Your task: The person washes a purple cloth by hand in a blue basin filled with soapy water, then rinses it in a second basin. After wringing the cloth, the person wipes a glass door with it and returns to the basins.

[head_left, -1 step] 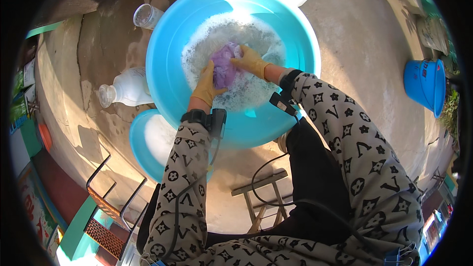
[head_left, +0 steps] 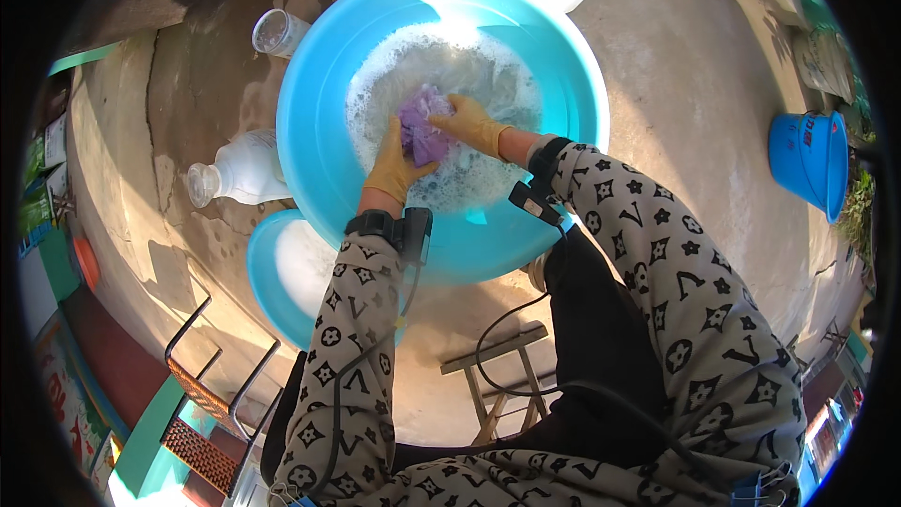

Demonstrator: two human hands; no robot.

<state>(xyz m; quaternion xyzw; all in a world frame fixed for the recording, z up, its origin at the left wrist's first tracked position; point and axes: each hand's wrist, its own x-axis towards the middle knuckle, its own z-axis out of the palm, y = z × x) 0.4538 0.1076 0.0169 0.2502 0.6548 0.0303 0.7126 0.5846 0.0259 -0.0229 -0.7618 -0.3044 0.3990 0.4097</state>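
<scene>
A wet, bunched purple cloth point(head_left: 425, 136) is held between my two gloved hands, over the soapy water in a large light-blue basin point(head_left: 314, 99). My left hand point(head_left: 398, 161), in a yellowish rubber glove, grips its near left side, thumb and fingers around it. From the right, my right hand point(head_left: 472, 126), in a matching glove, pinches the cloth's upper right part. White suds point(head_left: 375, 75) ring the greyish water around the cloth. Part of the cloth is hidden behind my fingers.
Left of the basin lie a white jug point(head_left: 246, 167) and a clear plastic cup point(head_left: 277, 33). A smaller blue basin of suds point(head_left: 267, 268) sits near left. A blue bucket point(head_left: 802, 161) stands far right. Cables run along my sleeves; a wooden stool point(head_left: 502, 357) is near my legs.
The purple cloth has become more bunched between my hands. My right hand has shifted slightly left and down, and my left hand has barely moved.
</scene>
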